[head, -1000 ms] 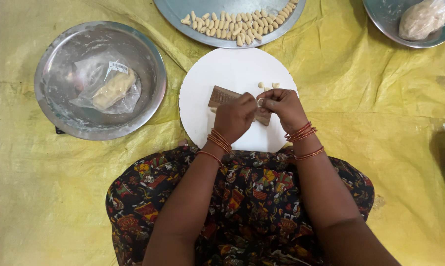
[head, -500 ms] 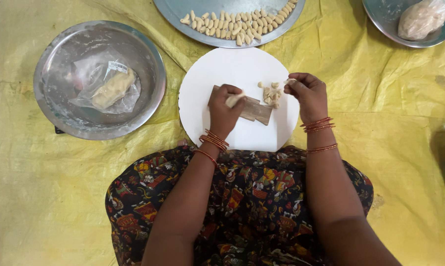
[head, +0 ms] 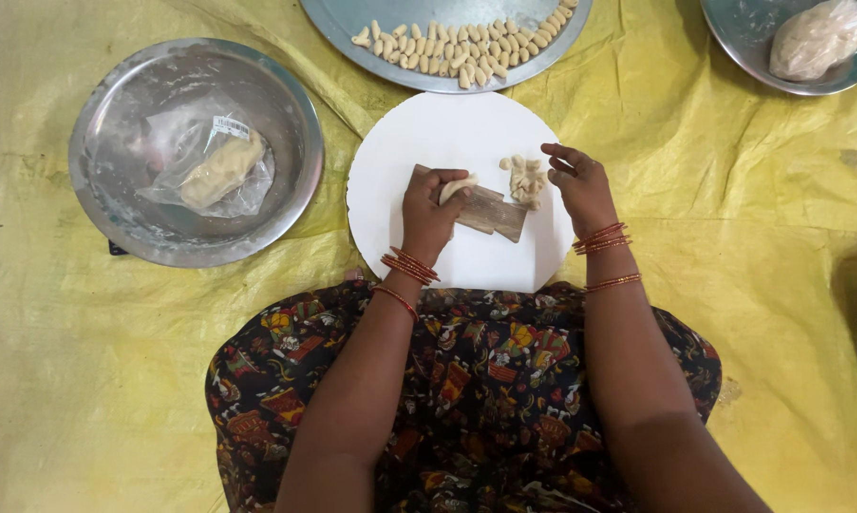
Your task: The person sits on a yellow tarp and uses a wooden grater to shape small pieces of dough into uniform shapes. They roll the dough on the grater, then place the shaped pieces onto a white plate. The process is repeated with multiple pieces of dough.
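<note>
Yellow sheet [head: 115, 380]; left hand [head: 428, 214] half-hides brown board [head: 490, 211]

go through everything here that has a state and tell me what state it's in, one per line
left hand: closed on the wooden board, pinching a dough strip
right hand: open, fingers by the small pile
wooden board: flat on the white disc
dough strip: unshaped, on the board
small pile: shaped pieces, on the white disc
plastic bag: holds dough, lying in the steel bowl
steel tray: covered with rows of shaped pieces
</note>
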